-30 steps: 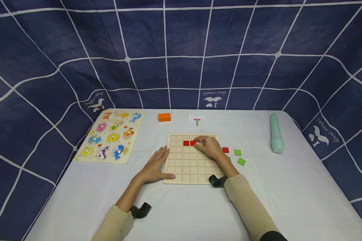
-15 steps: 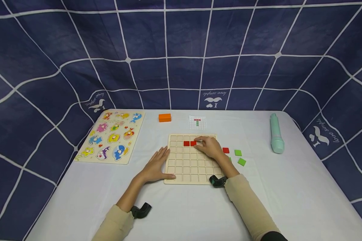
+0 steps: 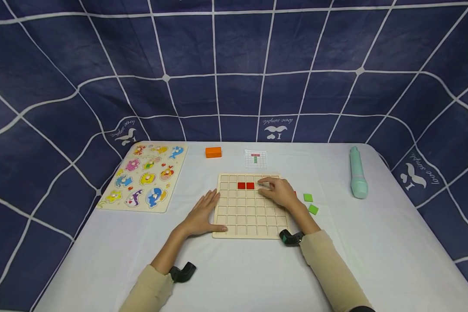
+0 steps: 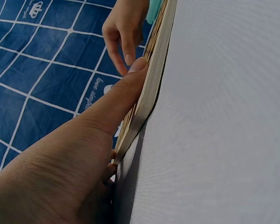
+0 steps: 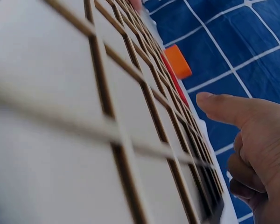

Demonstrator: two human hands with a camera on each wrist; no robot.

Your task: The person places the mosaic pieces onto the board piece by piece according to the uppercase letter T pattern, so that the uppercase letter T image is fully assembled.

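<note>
A wooden grid board (image 3: pixel 251 211) lies flat on the table. Two red square tiles (image 3: pixel 245 185) sit side by side in its second row from the far edge. My left hand (image 3: pixel 200 216) rests at the board's left side with straight fingers; in the left wrist view its thumb (image 4: pixel 116 100) touches the board's edge. Just right of the red tiles, my right hand (image 3: pixel 279 191) is over the board, thumb and fingers apart, holding nothing visible. Another red tile (image 3: pixel 294 193) is mostly hidden behind that hand. Two green tiles (image 3: pixel 308 197) lie to the right.
Behind the board is a printed card (image 3: pixel 255 159) with a red and green T pattern. An orange block (image 3: pixel 213 152) stands to its left. An animal puzzle board (image 3: pixel 140 203) lies at far left, a mint-green microphone-shaped object (image 3: pixel 358 173) at far right.
My right hand has let go of the second red tile and moved slightly right, its thumb and fingers spreading. That tile stays in the grid. My left hand has not moved.
</note>
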